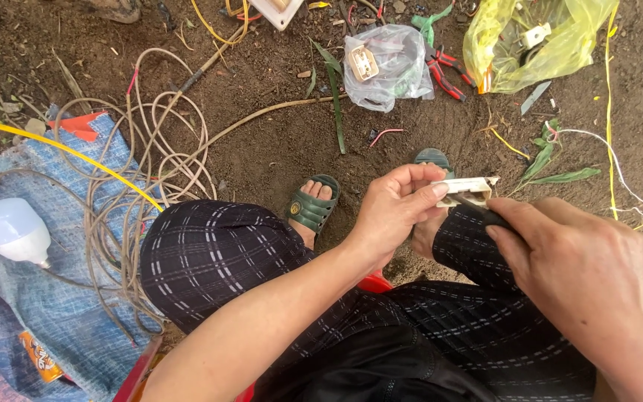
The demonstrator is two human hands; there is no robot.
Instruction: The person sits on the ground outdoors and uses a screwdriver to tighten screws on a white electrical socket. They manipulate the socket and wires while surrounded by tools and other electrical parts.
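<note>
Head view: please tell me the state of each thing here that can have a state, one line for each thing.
Small white plastic electrical fitting: held in left hand, off the ground.
Dark-handled tool: gripped by right hand, tip against the fitting.
White light bulb: unlit, lying on blue woven sack.
Clear plastic bag: lying on soil, a fitting inside.
Yellow plastic bag: crumpled on the soil, things inside.
Red-handled pliers: lying on soil.

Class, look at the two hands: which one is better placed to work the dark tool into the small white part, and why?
The right hand, probably. It grips the dark tool, whose tip already meets the white part. The left hand is taken up pinching that part steady above the knees.
</note>
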